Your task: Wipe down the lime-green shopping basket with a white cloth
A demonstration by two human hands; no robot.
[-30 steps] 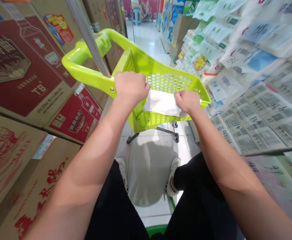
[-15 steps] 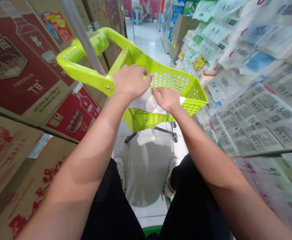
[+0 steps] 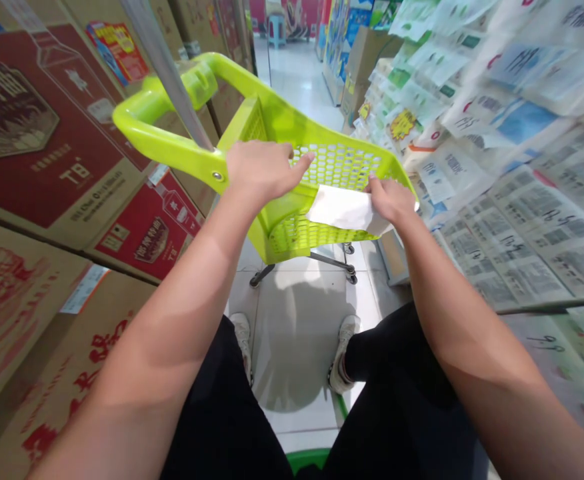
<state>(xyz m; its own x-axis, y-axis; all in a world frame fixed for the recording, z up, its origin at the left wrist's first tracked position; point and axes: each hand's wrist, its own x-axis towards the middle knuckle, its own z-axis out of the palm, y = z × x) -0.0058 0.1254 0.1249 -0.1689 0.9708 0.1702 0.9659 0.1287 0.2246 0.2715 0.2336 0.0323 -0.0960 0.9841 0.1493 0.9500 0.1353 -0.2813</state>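
Note:
A lime-green shopping cart [image 3: 292,120] with a perforated basket stands sideways in front of me. My left hand [image 3: 265,168] grips the near rim of the basket beside the handle, thumb pointing right; its fingertips are hidden over the edge. Farther right, my right hand [image 3: 392,199] is closed on a white cloth [image 3: 345,207], pressing it against the same rim near the basket's front end. The cloth drapes over the rim and trails to the left of the hand. Whether it is fabric or a thick wipe, I cannot tell.
Stacked cartons [image 3: 27,133] rise close on the left. Packs of tissue paper [image 3: 517,220] with handwritten prices are piled on the right. A grey metal pole [image 3: 169,70] passes the cart handle. Below me is a green seat edge [image 3: 308,460]; a blue stool [image 3: 276,30] stands far ahead.
My right hand has slid right along the basket rim with the white cloth, away from my left hand. The left hand has hardly moved. My right knee has swung outward.

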